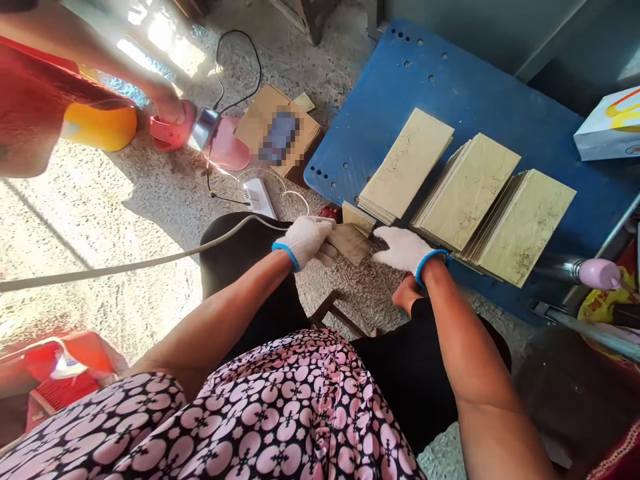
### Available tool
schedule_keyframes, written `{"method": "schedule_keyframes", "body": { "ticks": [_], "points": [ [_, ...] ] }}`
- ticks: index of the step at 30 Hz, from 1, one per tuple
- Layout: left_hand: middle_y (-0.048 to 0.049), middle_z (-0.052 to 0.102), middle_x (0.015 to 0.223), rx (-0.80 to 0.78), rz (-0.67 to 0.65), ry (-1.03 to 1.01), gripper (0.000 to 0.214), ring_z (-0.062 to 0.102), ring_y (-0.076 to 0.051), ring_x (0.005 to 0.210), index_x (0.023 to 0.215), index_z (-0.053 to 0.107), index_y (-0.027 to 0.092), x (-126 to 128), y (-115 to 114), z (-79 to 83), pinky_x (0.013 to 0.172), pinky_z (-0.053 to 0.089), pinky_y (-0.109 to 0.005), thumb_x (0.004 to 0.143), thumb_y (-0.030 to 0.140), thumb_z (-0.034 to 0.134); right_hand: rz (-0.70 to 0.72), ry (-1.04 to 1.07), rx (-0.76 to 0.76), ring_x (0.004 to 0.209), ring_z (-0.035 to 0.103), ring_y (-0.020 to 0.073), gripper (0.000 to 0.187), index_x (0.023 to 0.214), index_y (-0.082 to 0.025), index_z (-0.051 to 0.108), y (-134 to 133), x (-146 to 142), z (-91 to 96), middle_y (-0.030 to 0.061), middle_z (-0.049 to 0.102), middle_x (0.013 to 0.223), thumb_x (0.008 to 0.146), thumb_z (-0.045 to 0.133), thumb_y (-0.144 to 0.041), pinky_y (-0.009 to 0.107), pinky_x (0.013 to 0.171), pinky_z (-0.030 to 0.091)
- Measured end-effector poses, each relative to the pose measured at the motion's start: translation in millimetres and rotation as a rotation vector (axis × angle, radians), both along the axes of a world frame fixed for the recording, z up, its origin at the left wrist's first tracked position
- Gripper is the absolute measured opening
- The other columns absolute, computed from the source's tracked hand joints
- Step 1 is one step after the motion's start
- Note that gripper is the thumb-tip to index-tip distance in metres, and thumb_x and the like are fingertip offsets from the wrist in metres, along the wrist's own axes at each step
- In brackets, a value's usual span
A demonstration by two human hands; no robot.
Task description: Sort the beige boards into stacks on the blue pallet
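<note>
My left hand, in a white knit glove with a blue cuff, is closed on the edge of a small thin brown sheet. The sheet is held over the floor between my knees. My right hand, gloved the same way, is just right of the sheet with its fingers apart and nothing visible in them. Beyond the sheet, a few pale thin boards poke out at the table's edge. Nearest my right hand are stacks of pale, plywood-like rectangular boards: a left stack, a middle stack and a right stack, with dark specks on top.
The stacks sit on a low blue table with holes. A cardboard box with a blurred device, a white power strip and cables lie left of it. A pale hose crosses my leg. Another person's foot is at upper left.
</note>
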State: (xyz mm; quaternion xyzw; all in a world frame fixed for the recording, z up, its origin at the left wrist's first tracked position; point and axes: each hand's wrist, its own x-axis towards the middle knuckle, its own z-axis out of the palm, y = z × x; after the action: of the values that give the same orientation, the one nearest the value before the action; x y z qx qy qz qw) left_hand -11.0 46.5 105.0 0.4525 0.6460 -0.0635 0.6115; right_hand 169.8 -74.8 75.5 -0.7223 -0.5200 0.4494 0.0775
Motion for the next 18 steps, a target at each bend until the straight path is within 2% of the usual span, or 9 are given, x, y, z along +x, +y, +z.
{"method": "schedule_keyframes", "body": {
  "ticks": [2,5,9,11,14,18],
  "points": [
    [-0.0085,0.068,0.063,-0.002,0.012,-0.088,0.052,0.067,-0.024,0.053,0.12,0.066,0.014,-10,3,24.8,0.041,0.052,-0.031,0.069,0.018,0.058,0.065,0.025,0.022,0.104,0.065,0.0304,0.044,0.116,-0.024,0.066,-3,-11,0.1,0.0109,0.069,0.115,0.074,0.076,-0.029,0.038,0.087,0.049],
    [-0.0067,0.063,0.054,-0.018,0.047,-0.15,0.052,0.061,-0.021,0.045,0.121,0.065,0.011,-25,8,58.7,0.038,0.048,-0.029,0.071,0.021,0.057,0.098,0.07,0.129,0.115,0.062,0.0279,0.044,0.127,-0.025,0.062,-4,-25,2.5,0.0091,0.065,0.128,0.083,0.066,-0.023,0.037,0.095,0.048],
    [-0.0064,0.062,0.056,0.004,0.115,-0.221,0.037,0.054,-0.016,0.042,0.112,0.067,0.013,-31,15,87.5,0.038,0.046,-0.028,0.079,0.027,0.054,0.062,0.142,0.335,0.118,0.061,0.0229,0.037,0.128,-0.023,0.062,3,-40,6.8,0.0074,0.065,0.128,0.092,0.054,-0.02,0.034,0.1,0.046],
    [-0.0065,0.062,0.059,0.069,0.123,-0.213,0.033,0.05,-0.014,0.042,0.107,0.068,0.016,-26,20,92.8,0.04,0.044,-0.027,0.087,0.037,0.051,0.004,0.144,0.367,0.111,0.064,0.0232,0.033,0.124,-0.021,0.064,7,-44,8.5,0.0082,0.069,0.119,0.096,0.048,-0.023,0.034,0.096,0.048],
    [-0.006,0.061,0.061,0.226,0.012,-0.141,0.043,0.051,-0.014,0.046,0.108,0.068,0.018,-7,32,90.6,0.043,0.043,-0.026,0.089,0.054,0.053,-0.114,0.107,0.343,0.103,0.065,0.0251,0.028,0.109,-0.02,0.069,14,-40,10.2,0.0092,0.072,0.108,0.095,0.046,-0.026,0.034,0.088,0.049],
    [-0.0073,0.065,0.072,0.438,-0.173,-0.138,0.046,0.063,-0.022,0.069,0.119,0.066,0.019,30,51,73.3,0.059,0.05,-0.031,0.088,0.053,0.056,-0.349,0.09,0.416,0.096,0.065,0.0252,0.026,0.09,-0.021,0.068,23,-13,15.8,0.0079,0.072,0.096,0.091,0.046,-0.035,0.034,0.083,0.049]
  ]
}}
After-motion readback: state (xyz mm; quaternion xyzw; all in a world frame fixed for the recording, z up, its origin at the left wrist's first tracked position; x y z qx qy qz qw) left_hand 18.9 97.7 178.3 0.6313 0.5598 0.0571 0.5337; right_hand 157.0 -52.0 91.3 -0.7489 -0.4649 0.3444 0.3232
